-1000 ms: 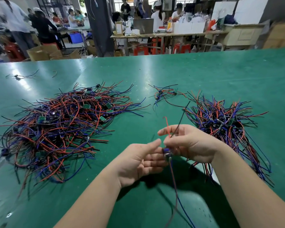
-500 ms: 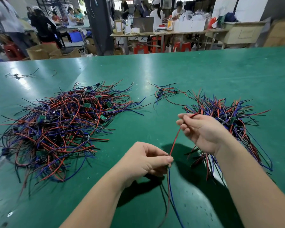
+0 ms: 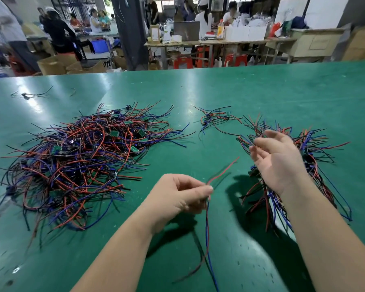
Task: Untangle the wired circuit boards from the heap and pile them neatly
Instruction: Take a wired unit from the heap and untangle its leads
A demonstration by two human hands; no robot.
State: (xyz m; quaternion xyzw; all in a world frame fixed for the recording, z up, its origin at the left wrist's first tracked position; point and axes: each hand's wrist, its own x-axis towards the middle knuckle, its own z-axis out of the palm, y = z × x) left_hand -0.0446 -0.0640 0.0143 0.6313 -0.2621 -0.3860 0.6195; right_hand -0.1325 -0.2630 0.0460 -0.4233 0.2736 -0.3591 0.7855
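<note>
Left hand [image 3: 183,194] pinches the wires [image 3: 207,224] of one board between thumb and fingers, lifted off the table [image 3: 261,91]. The board itself is hidden in the pinch. One red lead juts up and to the right; blue and red leads hang down toward the near edge. Judgement: held in the air so the leads fall straight and free of the rest. Right hand [image 3: 278,161] is loose, fingers spread and relaxed, grasping nothing visible. It hovers over the pile [image 3: 316,144] on the right, probably ready to take or lay the piece there. The heap [image 3: 82,161], well apart on the left, is large and knotted, so most of the sorting is left. A cluster [image 3: 215,119] lies between them, farther back.
</note>
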